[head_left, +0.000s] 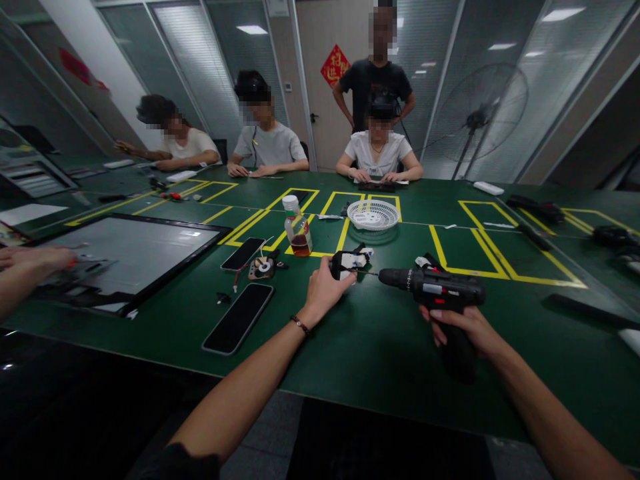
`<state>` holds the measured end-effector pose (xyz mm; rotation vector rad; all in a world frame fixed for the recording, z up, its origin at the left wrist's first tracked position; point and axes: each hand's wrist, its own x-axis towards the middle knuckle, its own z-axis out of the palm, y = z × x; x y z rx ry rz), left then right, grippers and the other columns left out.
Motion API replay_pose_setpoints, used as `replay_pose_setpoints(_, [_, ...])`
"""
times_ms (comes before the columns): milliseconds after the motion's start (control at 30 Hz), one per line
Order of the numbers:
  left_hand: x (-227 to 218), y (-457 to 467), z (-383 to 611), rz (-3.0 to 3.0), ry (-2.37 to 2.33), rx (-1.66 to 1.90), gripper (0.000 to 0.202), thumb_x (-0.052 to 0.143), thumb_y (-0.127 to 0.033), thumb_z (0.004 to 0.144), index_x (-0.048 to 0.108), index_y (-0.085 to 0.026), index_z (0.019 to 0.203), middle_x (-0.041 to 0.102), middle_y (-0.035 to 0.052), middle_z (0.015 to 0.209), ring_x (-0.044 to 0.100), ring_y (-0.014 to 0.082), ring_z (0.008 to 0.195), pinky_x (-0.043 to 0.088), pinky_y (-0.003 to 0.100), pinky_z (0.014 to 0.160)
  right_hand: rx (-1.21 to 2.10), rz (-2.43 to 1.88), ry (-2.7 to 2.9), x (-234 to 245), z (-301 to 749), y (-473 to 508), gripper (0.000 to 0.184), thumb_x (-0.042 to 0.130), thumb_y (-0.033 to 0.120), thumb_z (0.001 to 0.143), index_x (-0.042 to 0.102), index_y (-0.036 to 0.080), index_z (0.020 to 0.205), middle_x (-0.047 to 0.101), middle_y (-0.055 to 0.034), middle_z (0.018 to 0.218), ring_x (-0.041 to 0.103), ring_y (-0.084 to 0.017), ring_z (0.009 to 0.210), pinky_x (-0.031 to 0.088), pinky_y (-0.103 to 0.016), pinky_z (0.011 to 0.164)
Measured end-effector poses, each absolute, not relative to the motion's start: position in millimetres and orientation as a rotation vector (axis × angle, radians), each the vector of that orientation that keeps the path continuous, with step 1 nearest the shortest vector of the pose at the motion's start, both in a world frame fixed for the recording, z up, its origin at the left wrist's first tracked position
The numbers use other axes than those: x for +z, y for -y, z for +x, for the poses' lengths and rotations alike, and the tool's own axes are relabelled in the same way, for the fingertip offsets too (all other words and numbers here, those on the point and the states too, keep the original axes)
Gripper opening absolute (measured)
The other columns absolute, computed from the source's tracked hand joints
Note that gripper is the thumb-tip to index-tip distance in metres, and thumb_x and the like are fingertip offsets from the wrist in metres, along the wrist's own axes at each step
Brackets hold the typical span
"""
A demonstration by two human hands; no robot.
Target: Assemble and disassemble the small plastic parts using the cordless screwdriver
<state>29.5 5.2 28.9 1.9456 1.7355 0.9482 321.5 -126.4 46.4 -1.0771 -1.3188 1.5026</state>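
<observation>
My left hand [323,291], a beaded bracelet on its wrist, is closed round a small black plastic part [345,263] with white pieces at its far end. I cannot make out what kind of part it is. My right hand [467,325] grips a black cordless drill [440,288] by its handle. Its thin bit [369,273] points left, with the tip close to the black part; whether it touches is unclear. Black-and-white scraps [425,261] lie just behind the drill's chuck.
On the green table stand a bottle of brown liquid [301,241] and a white plastic basket [374,223]. Left of my arm lie two phones [239,319], a small wired component [262,268] and a large flat panel [145,250]. Another person's hand [37,261] reaches over that panel. Several people are opposite.
</observation>
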Motion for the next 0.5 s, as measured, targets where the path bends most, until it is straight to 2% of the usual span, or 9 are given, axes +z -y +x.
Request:
replay_pose_setpoints(267, [34.6, -2.4, 31.3, 1.935, -1.752, 0.923, 0.06, 0.069, -0.058, 0.077, 0.053, -0.021, 0.123, 0.07, 0.0127, 0.111, 0.066, 0.029, 0.099, 0.05, 0.036, 0.081, 1.497, -1.088, 1.313, 46.6, 321.0, 126.4, 0.026, 0.062, 0.038, 0.089, 0.065, 0.014, 0.098, 0.059, -0.0016, 0.057, 0.056, -0.017, 0.052, 0.051, -0.033, 0.056])
replay_pose_setpoints(500, [31.4, -3.7, 30.2, 1.944, -1.727, 0.948, 0.06, 0.069, -0.058, 0.077, 0.053, -0.022, 0.122, 0.07, 0.0117, 0.11, 0.067, 0.0293, 0.097, 0.051, 0.036, 0.079, 1.501, -1.094, 1.3, 46.2, 320.5, 126.9, 0.026, 0.062, 0.038, 0.088, 0.065, 0.014, 0.098, 0.058, -0.0015, 0.057, 0.056, -0.017, 0.051, 0.051, -0.033, 0.056])
